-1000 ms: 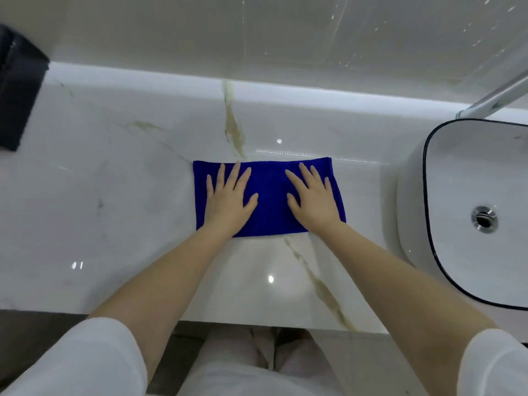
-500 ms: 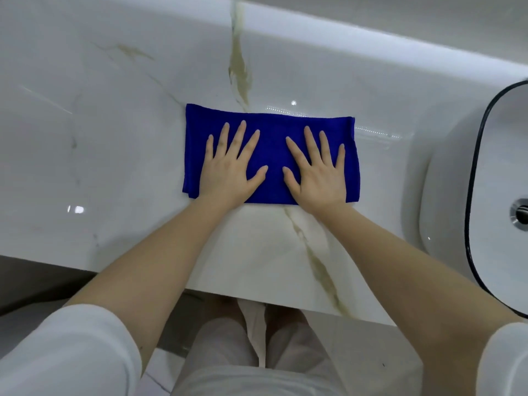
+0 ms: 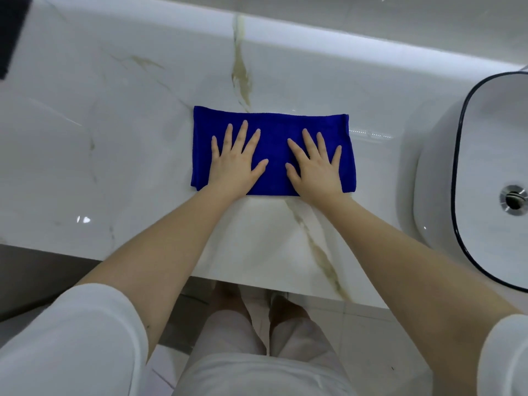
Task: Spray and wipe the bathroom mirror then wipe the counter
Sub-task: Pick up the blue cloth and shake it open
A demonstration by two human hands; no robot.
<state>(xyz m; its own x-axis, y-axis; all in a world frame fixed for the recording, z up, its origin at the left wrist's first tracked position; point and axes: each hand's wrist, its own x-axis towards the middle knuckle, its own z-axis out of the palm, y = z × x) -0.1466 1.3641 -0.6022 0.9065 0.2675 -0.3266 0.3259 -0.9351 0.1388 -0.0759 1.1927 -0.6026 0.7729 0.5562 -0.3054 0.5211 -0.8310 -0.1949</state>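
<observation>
A folded blue cloth (image 3: 274,130) lies flat on the white marble counter (image 3: 114,152), just below a tan vein in the stone. My left hand (image 3: 235,167) rests palm-down on the cloth's left half with its fingers spread. My right hand (image 3: 315,170) presses flat on the right half in the same way. Neither hand curls around the fabric. Behind the counter a pale glossy surface (image 3: 371,12) rises; I cannot tell whether it is mirror or wall. No spray bottle is in view.
A white basin with a black rim (image 3: 491,138) stands on the counter at the right, its metal drain (image 3: 514,200) showing. A black object (image 3: 10,27) sits at the far left corner. The counter's front edge runs just above my legs.
The view tilted down and then steadied. Both hands stay flat on the cloth, which keeps its place under the tan vein.
</observation>
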